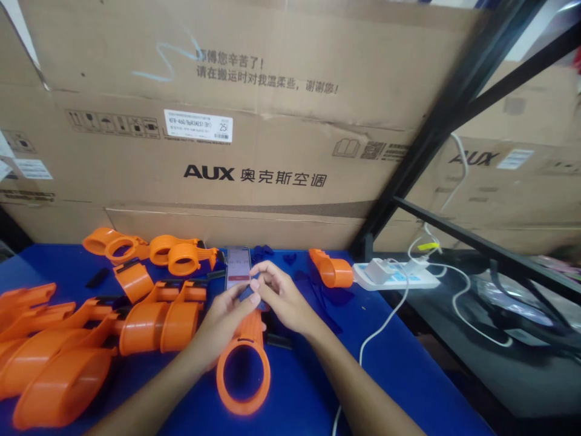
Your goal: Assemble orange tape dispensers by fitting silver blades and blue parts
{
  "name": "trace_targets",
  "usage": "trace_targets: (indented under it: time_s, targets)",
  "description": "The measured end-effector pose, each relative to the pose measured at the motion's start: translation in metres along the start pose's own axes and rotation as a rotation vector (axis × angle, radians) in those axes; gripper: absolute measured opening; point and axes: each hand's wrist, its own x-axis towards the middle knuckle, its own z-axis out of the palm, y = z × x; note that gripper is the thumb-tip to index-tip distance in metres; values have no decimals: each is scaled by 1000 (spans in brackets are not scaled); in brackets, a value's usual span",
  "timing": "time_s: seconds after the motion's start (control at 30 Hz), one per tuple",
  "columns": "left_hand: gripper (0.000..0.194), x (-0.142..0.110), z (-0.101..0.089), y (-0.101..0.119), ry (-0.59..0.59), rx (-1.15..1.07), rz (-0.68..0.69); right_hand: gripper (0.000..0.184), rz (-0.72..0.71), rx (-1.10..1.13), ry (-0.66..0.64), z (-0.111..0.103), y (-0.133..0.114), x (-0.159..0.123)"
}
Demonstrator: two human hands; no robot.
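In the middle of the table, an orange plastic tape dispenser points its round ring toward me. My left hand is closed around its far end, with the thumb lying on top. My right hand has its thumb and index finger bent together at that same end, touching the left fingertips. A small dark blue piece shows between the hands; its kind is not clear, and the fingers hide most of it. Just beyond them a phone with a lit screen lies on the table.
Several more orange tape dispensers crowd the left, and one orange dispenser lies at right. A white power strip with cables sits by the black metal frame. Large cardboard boxes stand behind the blue table. Dark strips lie about.
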Motion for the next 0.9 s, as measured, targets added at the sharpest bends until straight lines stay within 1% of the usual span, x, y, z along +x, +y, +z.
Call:
trace_targets:
  time_s: [0.17, 0.27, 0.33, 0.37, 0.43, 0.47, 0.53, 0.6, 0.67, 0.8, 0.9]
  targets:
    - [62, 1, 0, 0, 4, -52, -33, 38, -9, 20, -25, 2, -1, 0]
    - [60, 3, 0, 0, 43, -103, -64, 43, -28, -94, 43, -2, -2, 0]
    - [61, 4, 0, 0, 109, -157, -101, 49, -47, -289, 96, -11, -4, 0]
    - [61, 5, 0, 1, 143, -186, -124, 47, -52, -435, 110, -17, -5, -1]
    - [62, 6, -1, 1, 182, -208, -166, 32, -44, -801, 126, -29, -6, -3]
    - [62, 7, -2, 0, 184, -195, -181, 30, -32, -962, 115, -34, -6, -5]
    - [61, 8, -4, -3, 165, -142, -187, 41, 5, -1168, 60, -41, -4, -8]
    - [58, 7, -4, -8, 132, -83, -178, 51, 46, -1247, -15, -43, -1, -10]
    - [55, 5, -3, -12, 100, -34, -158, 51, 87, -1280, -66, -42, 2, -11]
    - [51, -1, 1, -13, 84, 61, -126, 50, 155, -1348, -79, -40, 5, -10]
    - [49, -3, 3, -11, 73, 91, -117, 48, 166, -1370, -78, -40, 8, -8]
